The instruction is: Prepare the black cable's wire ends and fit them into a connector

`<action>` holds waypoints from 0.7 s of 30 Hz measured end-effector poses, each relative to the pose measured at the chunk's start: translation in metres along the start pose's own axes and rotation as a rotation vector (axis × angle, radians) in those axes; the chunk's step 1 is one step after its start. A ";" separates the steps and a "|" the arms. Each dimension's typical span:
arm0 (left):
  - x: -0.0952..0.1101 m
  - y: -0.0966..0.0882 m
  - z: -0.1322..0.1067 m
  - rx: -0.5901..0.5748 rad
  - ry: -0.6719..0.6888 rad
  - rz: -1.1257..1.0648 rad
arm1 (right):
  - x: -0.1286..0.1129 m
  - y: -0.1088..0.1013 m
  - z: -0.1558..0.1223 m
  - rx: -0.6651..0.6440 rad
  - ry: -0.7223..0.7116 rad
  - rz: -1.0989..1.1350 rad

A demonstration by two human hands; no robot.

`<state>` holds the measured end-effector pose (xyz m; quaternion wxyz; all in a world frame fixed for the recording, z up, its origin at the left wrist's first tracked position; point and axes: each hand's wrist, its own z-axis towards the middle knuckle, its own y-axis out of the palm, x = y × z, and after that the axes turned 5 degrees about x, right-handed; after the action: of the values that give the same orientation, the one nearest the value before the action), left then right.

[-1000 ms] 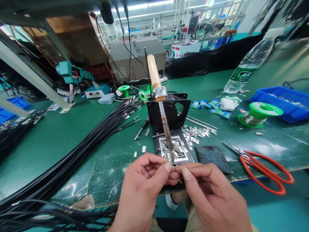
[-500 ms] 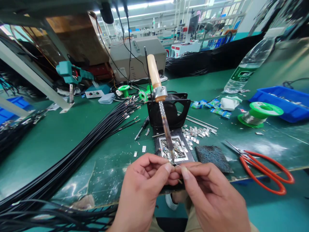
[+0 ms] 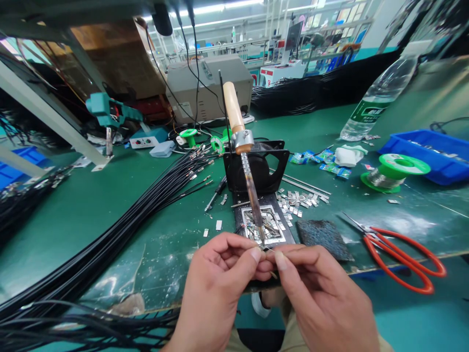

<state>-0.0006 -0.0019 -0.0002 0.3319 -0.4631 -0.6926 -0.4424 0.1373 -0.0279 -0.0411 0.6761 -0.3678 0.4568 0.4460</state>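
Observation:
A wooden-handled soldering iron [image 3: 252, 195] is clamped upright at a slant, its tip pointing down at my fingertips. My left hand [image 3: 223, 283] is closed in a pinch just below that tip, on a small piece mostly hidden by the fingers. Close beside it, my right hand [image 3: 322, 293] pinches a thin silvery solder wire [image 3: 270, 250] that runs toward the tip. Behind the fingers, a metal tray [image 3: 283, 239] holds many small metal connector pieces. More loose metal pieces [image 3: 298, 203] are scattered right of the tray.
A bundle of black cables [image 3: 128, 220] crosses the left bench. At right are a dark sponge pad [image 3: 322, 239], orange-handled scissors [image 3: 399, 254], a green solder spool [image 3: 403, 166], a blue bin [image 3: 428, 151] and a water bottle [image 3: 377, 98]. A black fan frame [image 3: 282, 166] stands behind the iron.
Almost nothing differs. Both hands keep their pinch under the iron tip, with only a very slight shift of the fingers and the view.

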 end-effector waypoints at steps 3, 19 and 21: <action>-0.002 -0.001 0.001 -0.015 0.004 -0.006 | 0.000 0.000 0.000 0.004 -0.009 0.004; -0.001 0.000 0.000 -0.018 -0.027 -0.022 | 0.005 -0.001 -0.004 0.023 -0.014 -0.033; -0.001 0.000 0.000 -0.020 -0.030 -0.021 | 0.005 -0.001 -0.003 0.021 -0.020 -0.039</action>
<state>-0.0007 -0.0025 -0.0005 0.3124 -0.4656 -0.6978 -0.4458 0.1384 -0.0294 -0.0469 0.6929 -0.3650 0.4474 0.4318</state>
